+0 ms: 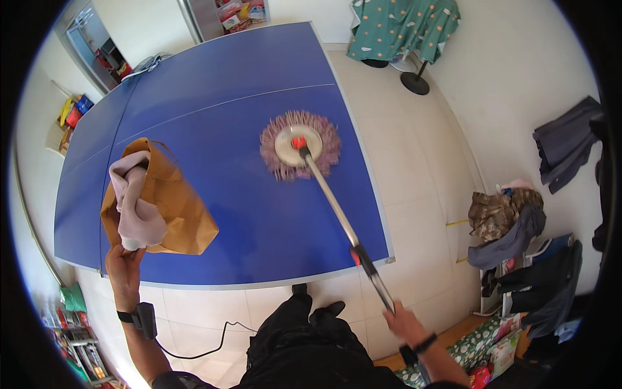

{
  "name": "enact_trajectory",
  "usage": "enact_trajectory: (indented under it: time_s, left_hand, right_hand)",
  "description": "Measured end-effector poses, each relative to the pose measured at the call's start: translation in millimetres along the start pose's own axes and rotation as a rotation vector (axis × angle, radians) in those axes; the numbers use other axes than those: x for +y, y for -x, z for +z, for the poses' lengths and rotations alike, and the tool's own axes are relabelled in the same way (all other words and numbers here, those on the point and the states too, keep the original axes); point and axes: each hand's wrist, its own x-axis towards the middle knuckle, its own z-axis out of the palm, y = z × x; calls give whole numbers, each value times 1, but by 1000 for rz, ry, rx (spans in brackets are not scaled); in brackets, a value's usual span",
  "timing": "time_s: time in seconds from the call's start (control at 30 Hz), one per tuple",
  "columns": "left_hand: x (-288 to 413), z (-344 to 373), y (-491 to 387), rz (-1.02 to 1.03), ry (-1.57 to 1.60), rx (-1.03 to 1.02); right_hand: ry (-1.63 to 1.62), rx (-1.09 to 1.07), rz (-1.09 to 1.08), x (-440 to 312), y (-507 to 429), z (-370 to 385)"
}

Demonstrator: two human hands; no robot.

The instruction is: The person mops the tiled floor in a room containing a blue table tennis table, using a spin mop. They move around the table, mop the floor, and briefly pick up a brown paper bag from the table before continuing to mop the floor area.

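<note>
My left hand (pixel 125 265) grips the lower edge of a brown paper bag (pixel 187 214) lying tilted over the blue table-tennis table (pixel 233 219). A pale pink cloth (pixel 141 216) bulges from the bag's mouth, just above my fingers. At the right, my right hand (pixel 404 322) is closed around the metal handle of a mop (pixel 335 199). The mop's round head, with a pale disc and blurred pinkish strands, rests on the table's right half. A black device is strapped on my left wrist, with a cable running from it.
Tiled floor (pixel 408 180) runs along the table's right side. A green patterned cloth (pixel 403 29) covers something on round black bases near the wall. Clothes (pixel 505 214) hang over a rack at the right. Shelves with small items (pixel 90 347) stand at the lower left.
</note>
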Motion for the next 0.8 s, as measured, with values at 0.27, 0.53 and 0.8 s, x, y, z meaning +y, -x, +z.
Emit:
enact_trajectory:
  time_s: [0.27,0.53,0.8]
  left_hand:
    - [-9,2,1,40,65,-20]
    - [-20,-9,27,-6,96,96]
    - [-48,-73,90,35,157,207]
  right_hand:
    - [76,-60,143,104,219,42]
    - [174,-28,-10,-13,19,1]
    - [269,183,-263,-176,-237,-125]
